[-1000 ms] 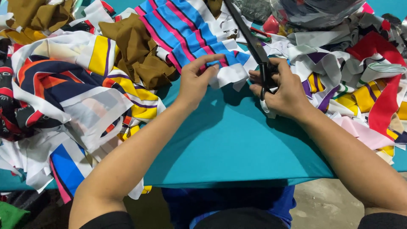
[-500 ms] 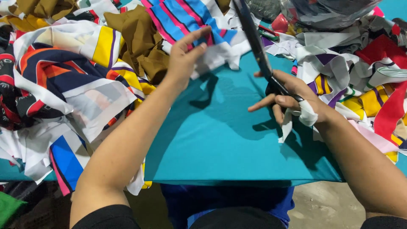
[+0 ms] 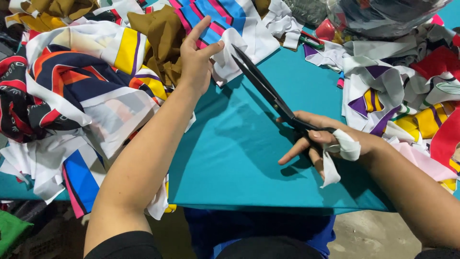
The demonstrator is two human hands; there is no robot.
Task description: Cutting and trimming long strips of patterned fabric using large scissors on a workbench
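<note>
right hand (image 3: 330, 141) grasps black scissors (image 3: 268, 91); left hand (image 3: 196, 60) pinches white striped fabric (image 3: 230, 52) on the teal table (image 3: 239, 158).

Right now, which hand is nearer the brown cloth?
Left. The left hand lies right beside the brown cloth, holding white fabric. The right hand is well apart, gripping black scissors.

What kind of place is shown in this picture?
Probably a fabric cutting or sewing workshop: heaps of fabric scraps, a teal-covered table, and black tailor's shears in the right hand.
</note>
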